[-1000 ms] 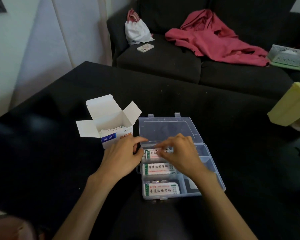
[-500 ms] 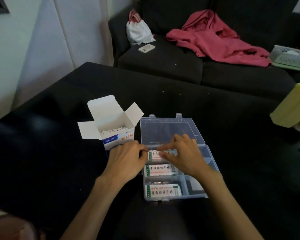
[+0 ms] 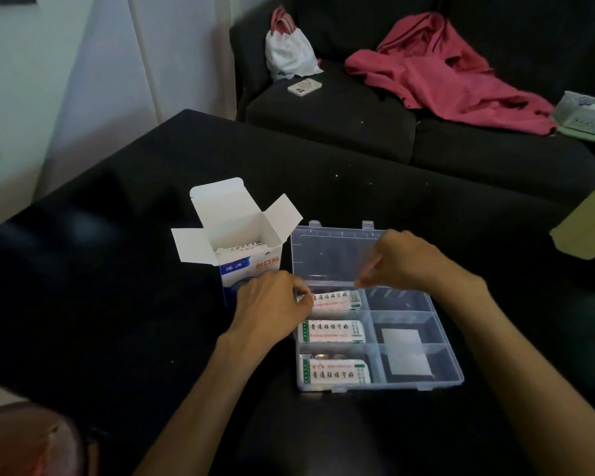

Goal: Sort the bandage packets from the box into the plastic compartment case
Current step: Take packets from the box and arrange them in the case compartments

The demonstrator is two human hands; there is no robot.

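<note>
Here we see the left hand (image 3: 272,307) at centre frame, its curled fingers pinching the left end of the top bandage packet (image 3: 337,299), which lies with its long axis across the frame in the upper left compartment of the plastic case (image 3: 455,367). The right hand (image 3: 402,261) hovers just above the case's hinge, fingers loosely bent; whether it holds anything we cannot tell. Two more packets (image 3: 332,331) lie parallel below. The open box (image 3: 248,262) stands on the black worktop (image 3: 117,269), left of the case
</note>
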